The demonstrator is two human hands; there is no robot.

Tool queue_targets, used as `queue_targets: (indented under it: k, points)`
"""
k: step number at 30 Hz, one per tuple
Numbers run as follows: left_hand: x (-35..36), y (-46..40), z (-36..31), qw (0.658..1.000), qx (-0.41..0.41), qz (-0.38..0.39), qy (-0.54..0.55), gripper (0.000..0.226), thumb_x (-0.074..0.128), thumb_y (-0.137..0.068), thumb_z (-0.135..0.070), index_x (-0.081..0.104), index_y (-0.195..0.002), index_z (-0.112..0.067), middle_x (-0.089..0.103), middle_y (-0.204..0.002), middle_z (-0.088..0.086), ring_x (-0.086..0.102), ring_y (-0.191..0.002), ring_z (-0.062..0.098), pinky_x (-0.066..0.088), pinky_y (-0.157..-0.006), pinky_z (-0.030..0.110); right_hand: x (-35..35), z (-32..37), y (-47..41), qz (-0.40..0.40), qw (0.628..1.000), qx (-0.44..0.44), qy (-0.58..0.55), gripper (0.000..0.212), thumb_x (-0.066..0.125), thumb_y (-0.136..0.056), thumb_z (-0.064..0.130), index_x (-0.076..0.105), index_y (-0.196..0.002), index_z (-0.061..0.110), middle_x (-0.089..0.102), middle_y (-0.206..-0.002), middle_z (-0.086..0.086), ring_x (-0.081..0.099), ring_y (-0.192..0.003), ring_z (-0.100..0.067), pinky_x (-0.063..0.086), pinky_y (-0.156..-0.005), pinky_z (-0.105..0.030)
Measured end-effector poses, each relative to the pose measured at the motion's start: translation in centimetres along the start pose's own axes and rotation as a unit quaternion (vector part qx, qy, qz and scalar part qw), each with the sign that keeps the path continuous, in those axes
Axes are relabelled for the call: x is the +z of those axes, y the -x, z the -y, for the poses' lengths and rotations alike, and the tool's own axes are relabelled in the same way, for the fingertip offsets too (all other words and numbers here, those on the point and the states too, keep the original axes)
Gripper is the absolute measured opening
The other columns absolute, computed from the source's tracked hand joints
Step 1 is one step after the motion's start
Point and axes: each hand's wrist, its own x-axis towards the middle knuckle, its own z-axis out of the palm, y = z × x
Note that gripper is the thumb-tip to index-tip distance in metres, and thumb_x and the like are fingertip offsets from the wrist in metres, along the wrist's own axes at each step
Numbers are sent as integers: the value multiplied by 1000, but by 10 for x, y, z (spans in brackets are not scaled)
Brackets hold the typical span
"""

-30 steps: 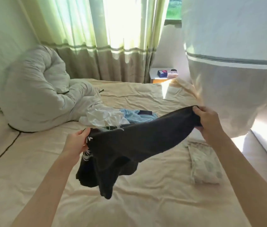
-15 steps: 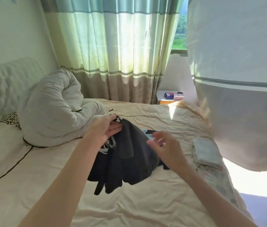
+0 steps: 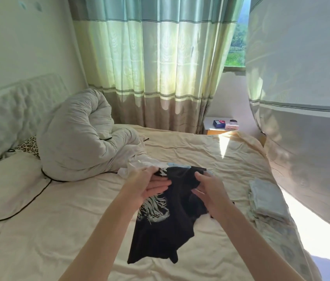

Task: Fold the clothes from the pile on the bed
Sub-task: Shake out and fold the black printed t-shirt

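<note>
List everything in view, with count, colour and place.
black T-shirt: one, black with pale print, held over the bed's middle
clothes pile: one, white and light blue, behind the shirt
folded clothes: one stack, pale blue, bed's right side
duvet: one, grey-white, bunched by the headboard
bed sheet: one, cream
leopard-print pillow: one, left of the duvet
curtains: green and beige, at the window
nightstand: one, white, holding small boxes
left hand: gripping the shirt's top
right hand: gripping the shirt

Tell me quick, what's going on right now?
Left hand and right hand both gripping the black shirt, held above the bed. Unfolded pile behind. Nothing in the way.
</note>
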Motion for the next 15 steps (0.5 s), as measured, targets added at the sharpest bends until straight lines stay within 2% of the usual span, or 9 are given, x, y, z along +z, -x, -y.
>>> queue_targets:
  k: [2, 4, 5, 7, 8, 9, 10, 12, 15]
  points:
    - [-11, 4, 10, 983, -6, 13, -181, 21, 48, -97, -19, 59, -88, -3, 71, -64, 9, 69, -59, 18, 58, -56, 27, 1, 23, -7, -6, 993, -76, 86, 17, 51, -93, 6, 66, -88, 12, 67, -87, -10, 64, -80, -20, 50, -74, -29]
    - [-18, 4, 13, 939, 33, 14, -343, 26, 47, -98, -23, 61, -81, -8, 70, -66, 3, 66, -60, 14, 53, -62, 23, 4, 44, -8, 58, 965, -139, 213, 21, 53, -93, 6, 66, -82, 18, 66, -83, -4, 62, -74, -12, 50, -71, -25]
    - [-20, 1, 12, 920, 75, 6, -384, 24, 47, -98, -22, 62, -84, -10, 70, -73, 3, 66, -66, 15, 52, -67, 24, 6, 51, -7, 109, 931, -165, 306, 25, 53, -93, 6, 65, -78, 22, 65, -78, 2, 60, -71, -8, 48, -70, -23]
    - [-21, -3, 5, 904, 170, 28, -391, 15, 49, -97, -16, 60, -105, -15, 67, -104, 1, 63, -91, 14, 49, -82, 26, 13, 58, -3, 213, 816, -195, 500, 22, 53, -93, 12, 66, -80, 24, 61, -73, 11, 56, -70, -5, 44, -70, -22]
    - [-19, -4, 2, 898, 208, 75, -380, 26, 50, -95, -11, 54, -119, -21, 60, -119, -7, 58, -106, 10, 46, -90, 24, 16, 59, -2, 252, 768, -205, 552, 17, 53, -94, 15, 67, -86, 21, 61, -75, 8, 55, -71, -5, 43, -70, -23]
    - [-17, -4, 0, 892, 230, 134, -364, 38, 51, -94, -7, 48, -126, -27, 52, -127, -14, 50, -117, 5, 43, -96, 23, 18, 61, 1, 276, 741, -212, 574, 15, 53, -94, 18, 68, -93, 17, 63, -79, 4, 55, -73, -7, 43, -70, -22]
    - [-13, -2, 0, 890, 234, 187, -343, 44, 52, -93, -3, 46, -127, -30, 48, -130, -17, 45, -123, 2, 40, -100, 23, 19, 64, 3, 284, 735, -220, 575, 15, 54, -95, 19, 68, -96, 16, 65, -82, 0, 56, -73, -9, 44, -71, -23]
    - [-8, 1, 7, 895, 219, 254, -294, 39, 54, -90, 2, 53, -123, -21, 57, -122, -8, 51, -119, 5, 41, -101, 25, 15, 74, 8, 287, 745, -227, 557, 14, 55, -94, 18, 69, -94, 18, 67, -83, -3, 57, -74, -11, 46, -74, -29]
    - [-3, 2, 16, 915, 201, 237, -256, 17, 62, -88, -5, 60, -104, -4, 64, -94, 3, 60, -93, 14, 47, -90, 36, 3, 87, 12, 294, 751, -211, 553, 16, 56, -93, 17, 69, -91, 25, 69, -83, 4, 60, -77, -7, 48, -78, -31]
